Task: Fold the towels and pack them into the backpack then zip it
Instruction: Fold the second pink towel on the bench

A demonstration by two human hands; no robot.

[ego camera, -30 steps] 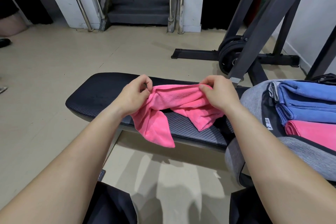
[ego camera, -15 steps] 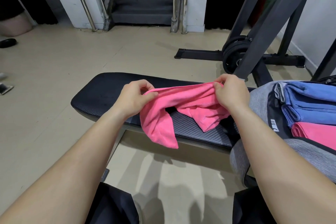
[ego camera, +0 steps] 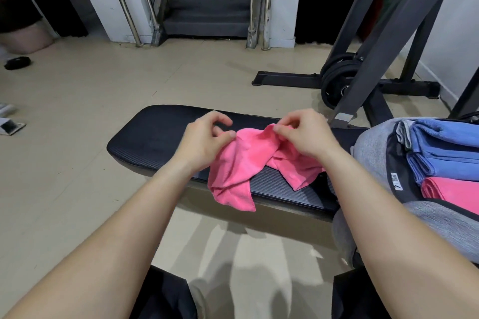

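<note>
The pink towel (ego camera: 241,160) is bunched on the black table (ego camera: 155,134), one corner flopping over the near edge, with the left hand (ego camera: 204,140) and right hand (ego camera: 303,137) each pinching its top edge, open backpack (ego camera: 370,153) just to the right. Looks light and totally floppy, so it'll probably behave best gripped at the two top corners and pulled taut.

Loose towel (ego camera: 241,160): bright pink, plain.
Backpack (ego camera: 370,155): heathered grey outside; black lining with a small white label.
Upper packed towels (ego camera: 445,147): blue, plain.
Lower packed towel (ego camera: 453,189): pink, plain.
Bench pad (ego camera: 155,134): black, fine ribbed weave pattern.
Floor (ego camera: 77,101): beige tiles, pale joints.
Weight plates (ego camera: 334,85): black.
Rack frame (ego camera: 373,41): dark grey.
Stairs (ego camera: 210,0): dark grey.
</note>
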